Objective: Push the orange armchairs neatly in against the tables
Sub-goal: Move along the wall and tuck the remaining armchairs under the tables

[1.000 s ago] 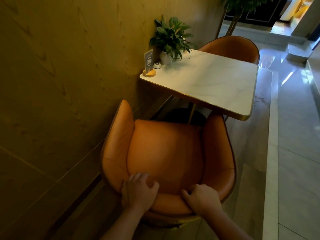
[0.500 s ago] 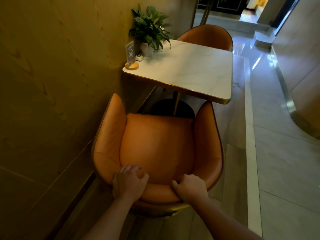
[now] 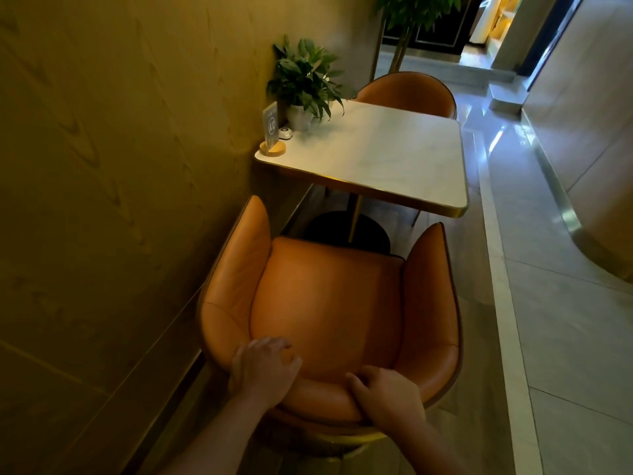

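Gripping back rim of near orange armchair [image 3: 325, 303] with left hand [image 3: 263, 370] and right hand [image 3: 388, 394]; table [image 3: 383, 162] just beyond, farther off.

From my station I can read only one marking. It is on a small upright sign plate [image 3: 271, 125] at the near corner of the table [image 3: 376, 159], by the wall. The plate carries a circle with characters inside that I read as "A12" (the first looks like a capital A, the digits are faint, so I hold that reading loosely). Above the circle runs a short line of small print, too fine for me to make out. The plate stands in a round wooden base [image 3: 273, 149] resting on the white tabletop. Just beside it sits a small round white button [image 3: 285, 133]; any marking on its top is too small to tell.
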{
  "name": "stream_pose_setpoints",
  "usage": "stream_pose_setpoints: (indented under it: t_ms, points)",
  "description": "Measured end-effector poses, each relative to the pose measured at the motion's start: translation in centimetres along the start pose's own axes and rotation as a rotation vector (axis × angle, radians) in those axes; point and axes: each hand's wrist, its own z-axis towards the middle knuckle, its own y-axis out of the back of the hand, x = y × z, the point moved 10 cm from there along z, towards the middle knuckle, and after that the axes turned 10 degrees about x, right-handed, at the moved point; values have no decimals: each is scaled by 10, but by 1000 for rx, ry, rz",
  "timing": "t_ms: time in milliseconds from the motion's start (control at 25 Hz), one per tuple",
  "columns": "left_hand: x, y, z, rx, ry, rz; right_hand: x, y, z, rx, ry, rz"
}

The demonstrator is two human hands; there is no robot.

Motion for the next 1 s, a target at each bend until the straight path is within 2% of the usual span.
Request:
stream_pose_setpoints:
  t_ms: [80,200,400,560,760,1000]
  points:
    - [-1,-5,-1,33,7,38,-4,-1,4,29,-45,35]
    - [-1,-5,2,47,37,70,-7,5,3,-82,-49,82]
    - [-4,-19,-11,98,64,133,-1,10,-3,-173,2,50]
    - [-8,-20,-26,27,57,168,1,15,-7,-277,16,45]
    - [-2,-7,-11,-65,10,113,7,14,7,-258,-27,37]
    - [15,15,25,11,-27,132,37,14,24,-234,-90,59]
